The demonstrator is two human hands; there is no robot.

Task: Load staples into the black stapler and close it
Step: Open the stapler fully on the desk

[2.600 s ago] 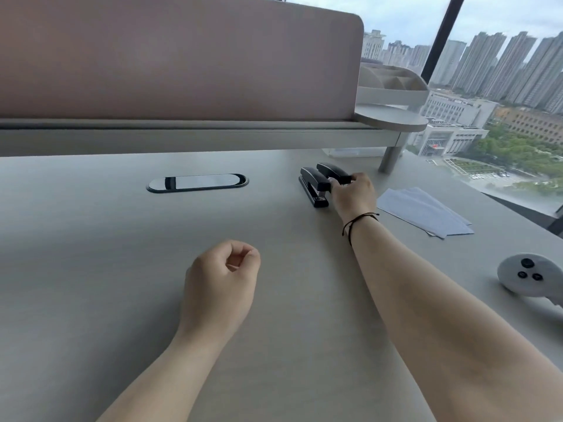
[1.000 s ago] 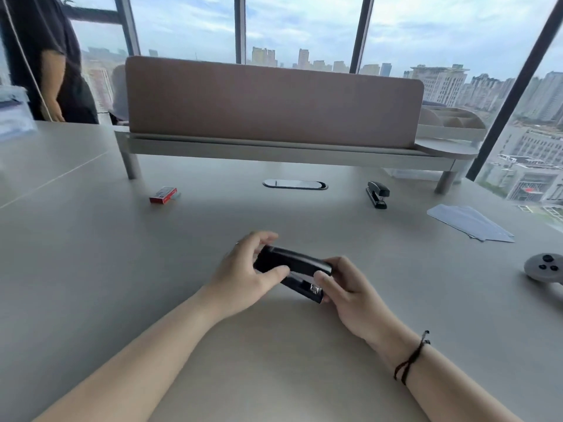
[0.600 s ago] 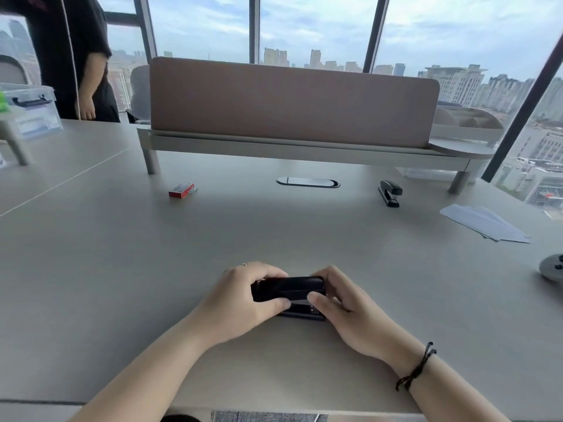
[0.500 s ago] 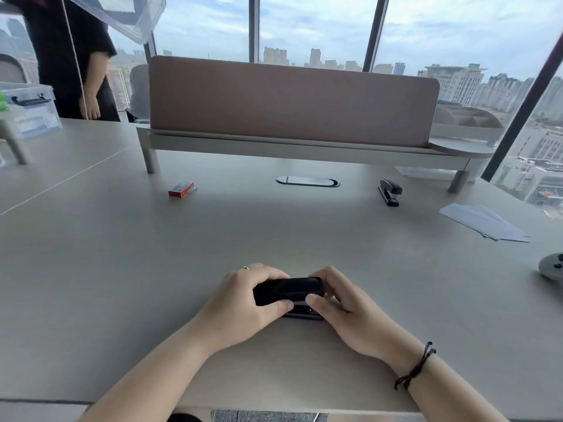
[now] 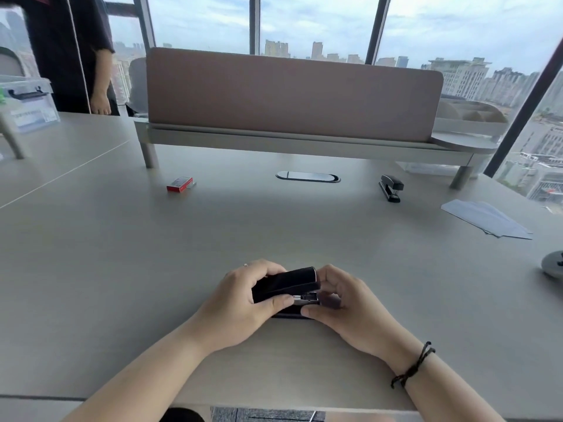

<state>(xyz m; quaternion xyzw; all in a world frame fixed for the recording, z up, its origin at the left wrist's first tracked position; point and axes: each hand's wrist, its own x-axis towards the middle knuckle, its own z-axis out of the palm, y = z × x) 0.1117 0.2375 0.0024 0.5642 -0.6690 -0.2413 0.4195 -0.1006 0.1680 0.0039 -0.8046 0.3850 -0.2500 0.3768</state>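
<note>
A black stapler [image 5: 286, 286] rests on the desk close to the near edge, held between both hands. My left hand [image 5: 243, 303] wraps its rear end, thumb along the side. My right hand [image 5: 344, 300] grips the front end. The stapler's top cover is tilted up a little at the front, and a strip of the metal magazine shows under it. A small red staple box [image 5: 179, 184] lies far off at the back left of the desk, with something pale sticking out of its right end.
A second black stapler [image 5: 391, 187] sits at the back right, near a stack of white paper sheets [image 5: 487, 222]. A grey controller [image 5: 553, 263] is at the right edge. A desk divider [image 5: 292, 92] stands behind. A person [image 5: 73, 50] stands at far left beside a clear plastic box [image 5: 30, 102].
The stapler's top cover has lifted at its front end, showing the metal magazine. Both hands stay on the stapler in much the same place.
</note>
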